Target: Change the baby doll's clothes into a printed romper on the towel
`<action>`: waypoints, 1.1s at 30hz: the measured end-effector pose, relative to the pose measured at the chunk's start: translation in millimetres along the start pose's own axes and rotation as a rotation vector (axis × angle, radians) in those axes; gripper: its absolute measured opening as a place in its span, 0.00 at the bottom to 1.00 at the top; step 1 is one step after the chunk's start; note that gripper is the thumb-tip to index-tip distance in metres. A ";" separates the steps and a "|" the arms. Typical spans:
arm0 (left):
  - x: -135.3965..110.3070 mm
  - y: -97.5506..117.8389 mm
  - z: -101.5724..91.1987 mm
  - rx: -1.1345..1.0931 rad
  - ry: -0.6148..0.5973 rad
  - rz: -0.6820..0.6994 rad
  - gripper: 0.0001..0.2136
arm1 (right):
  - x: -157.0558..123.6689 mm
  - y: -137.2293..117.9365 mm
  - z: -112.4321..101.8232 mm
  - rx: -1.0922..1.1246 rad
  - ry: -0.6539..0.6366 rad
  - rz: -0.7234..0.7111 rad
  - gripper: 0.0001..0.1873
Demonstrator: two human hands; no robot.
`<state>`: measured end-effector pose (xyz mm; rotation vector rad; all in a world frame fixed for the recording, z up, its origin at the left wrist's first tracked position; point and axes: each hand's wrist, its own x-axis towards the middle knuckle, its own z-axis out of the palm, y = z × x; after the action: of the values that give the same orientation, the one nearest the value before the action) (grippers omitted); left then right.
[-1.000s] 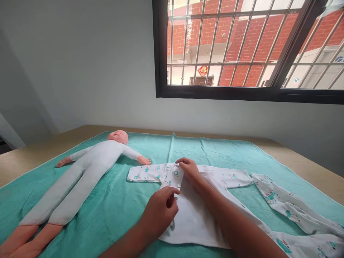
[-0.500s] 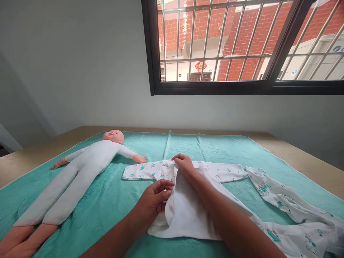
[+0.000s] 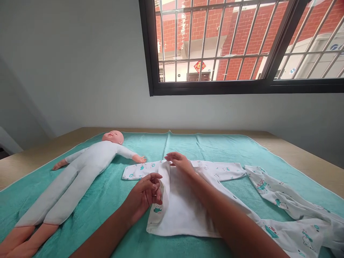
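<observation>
A white baby shirt (image 3: pixel 188 204) lies spread with its front undone, its plain inside facing up and small green-and-white prints on its sleeves. My left hand (image 3: pixel 145 195) is at the shirt's left front flap (image 3: pixel 158 209), fingers loosely bent and apart, with no cloth visible between them. Over the collar is my right hand (image 3: pixel 179 162), its fingers stretched forward and a gap showing beneath them. My right forearm crosses above the shirt and hides part of its right side. The flap is turned outward to the left, showing a printed patch along its edge.
A doll (image 3: pixel 91 157) in a white cloth body lies on its back at the left. Matching printed baby trousers (image 3: pixel 290 204) lie at the right. Beneath everything is a green towel (image 3: pixel 129 218) on a wooden table (image 3: pixel 285 148). A barred window (image 3: pixel 212 87) is behind.
The shirt's left flap has swung further outward to the left. My left hand has moved left and its fingers have loosened. My right hand has shifted slightly left and released the collar.
</observation>
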<state>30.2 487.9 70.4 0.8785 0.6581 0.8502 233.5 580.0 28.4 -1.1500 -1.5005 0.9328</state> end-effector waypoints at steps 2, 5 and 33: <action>3.3 -1.2 -3.5 0.162 0.058 0.043 0.09 | -3.4 -1.3 4.1 -0.071 -0.048 -0.055 0.17; 5.3 -4.7 -5.1 0.572 0.221 0.200 0.06 | -9.9 -0.9 10.1 -0.215 -0.104 -0.129 0.17; -18.3 -5.5 -11.1 1.771 -0.479 0.140 0.39 | -12.4 13.9 22.7 -0.822 -0.264 -0.174 0.34</action>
<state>14.2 474.6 63.1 2.6164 0.8417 -0.0904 215.0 571.3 7.3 -1.4569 -2.2670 0.3362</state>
